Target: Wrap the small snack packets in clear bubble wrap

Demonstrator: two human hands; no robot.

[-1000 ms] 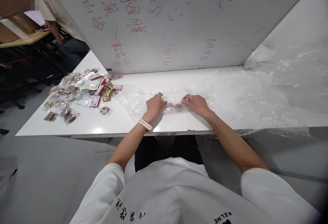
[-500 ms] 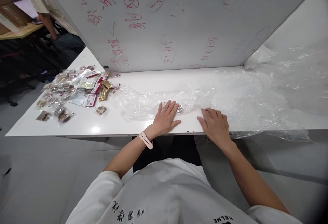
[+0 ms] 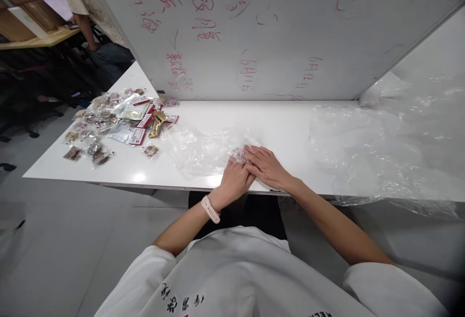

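A crumpled sheet of clear plastic wrap (image 3: 205,150) lies on the white table, its right end gathered beneath my two hands. My left hand (image 3: 236,180) presses on the near side of the gathered part, its fingers closed round it and partly covered by my other hand. From the right, my right hand (image 3: 268,166) reaches over with fingers together and pressed onto the same bundle, touching my left hand. Something small shows faintly through the wrap at my fingertips; I cannot make out what it is.
At the left lie several small clear packets (image 3: 96,118), a silver pouch (image 3: 125,132) and a gold packet (image 3: 157,123). A whiteboard (image 3: 232,36) with red writing stands behind. More plastic film (image 3: 366,152) covers the table's right side and hangs over its edge. A person (image 3: 98,12) is at the far left.
My right hand has moved left from the wrap's right side to meet my left hand. The wrap's right part is now gathered in, and bare table shows between it and the film at right.
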